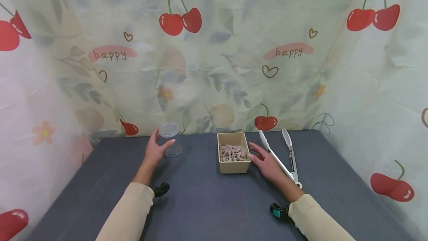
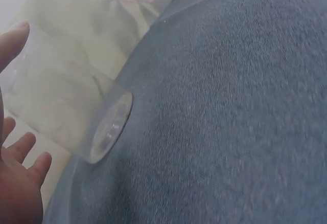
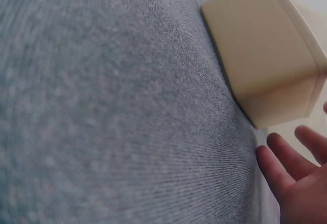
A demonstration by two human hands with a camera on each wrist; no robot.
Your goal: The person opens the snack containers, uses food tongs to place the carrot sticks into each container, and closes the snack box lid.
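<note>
A clear plastic jar (image 1: pixel 174 151) with a round lid stands upright at the back left of the table. My left hand (image 1: pixel 155 152) is around its left side, thumb in front and fingers spread. In the left wrist view, the jar (image 2: pixel 61 91) sits between the thumb and the loosely extended fingers. Right of the middle is a beige rectangular box (image 1: pixel 235 167) holding pale greyish-brown strips (image 1: pixel 232 153). My right hand (image 1: pixel 267 164) is at its right side with fingers extended; the right wrist view shows fingertips close to the box wall (image 3: pixel 260 40).
Silver tongs (image 1: pixel 293 162) lie spread on the dark grey table (image 1: pixel 200 203), just right of my right hand, their tips toward the back. A cherry-patterned curtain (image 1: pixel 214 66) hangs behind the table and along both sides. Thin cord (image 1: pixel 323 122) loops at the back right corner.
</note>
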